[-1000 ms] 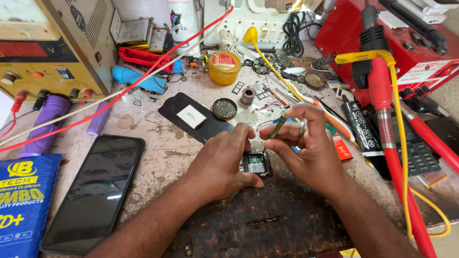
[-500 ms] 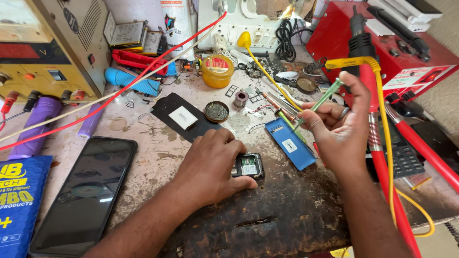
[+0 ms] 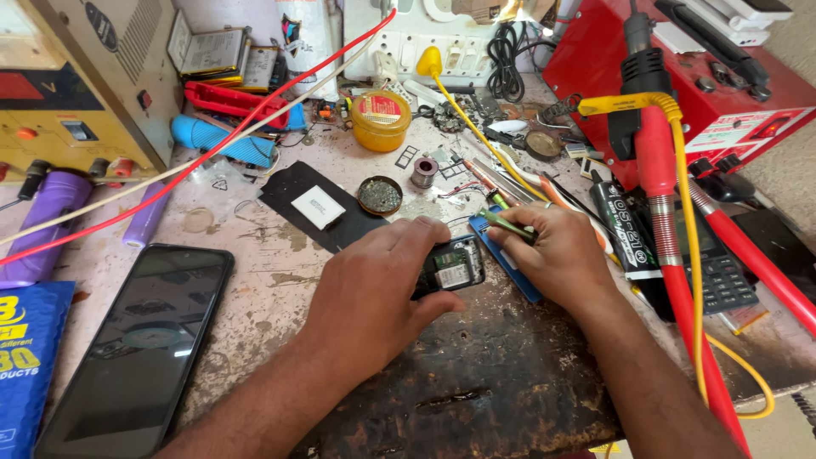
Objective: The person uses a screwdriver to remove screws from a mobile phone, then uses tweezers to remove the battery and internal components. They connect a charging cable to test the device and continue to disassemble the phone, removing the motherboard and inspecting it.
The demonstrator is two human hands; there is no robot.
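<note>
Glossy glass phone (image 3: 136, 348), rough scorched worktop (image 3: 476, 382), shiny red plastic cable (image 3: 680, 280), matt circuit board (image 3: 452, 266)

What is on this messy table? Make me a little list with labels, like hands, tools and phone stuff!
Left hand: left hand presses on a small circuit board
Right hand: right hand holds a green-handled tool beside the board
Under right hand: blue flat card
Phone: black smartphone, screen dark, lying at the left
Jar: yellow tub at the back
Small tin: round tin near a black cover
Right side: red machine
</note>
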